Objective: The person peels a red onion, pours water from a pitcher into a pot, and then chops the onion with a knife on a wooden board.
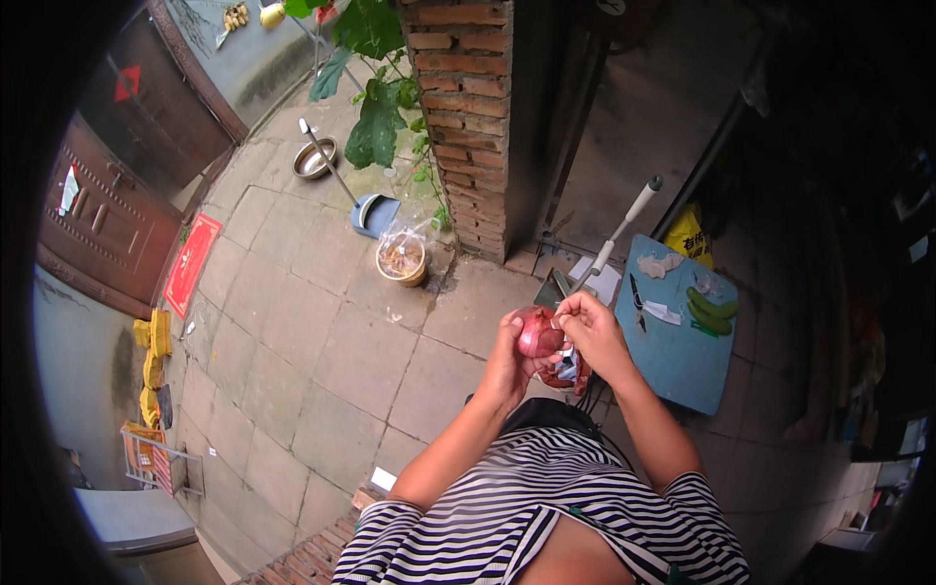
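A red onion (536,336) with glossy purple-red skin rests in my left hand (505,363), whose fingers are closed around its left side and underside. From the right, my right hand (593,336) is closed, its thumb and fingertips pinching at the onion's upper right surface. Whether a loose bit of skin is between those fingertips is too small to tell. Beneath the hands, partly hidden, reddish peelings (583,378) lie among other scraps.
A low blue table (682,366) on the right holds green cucumbers (710,310), a knife (637,291) and crumpled paper. A long white handle (629,222) rises beyond my hands. Ahead are a wicker basket (414,277), a dustpan (374,216), a metal basin (314,172) and a brick pillar (466,127).
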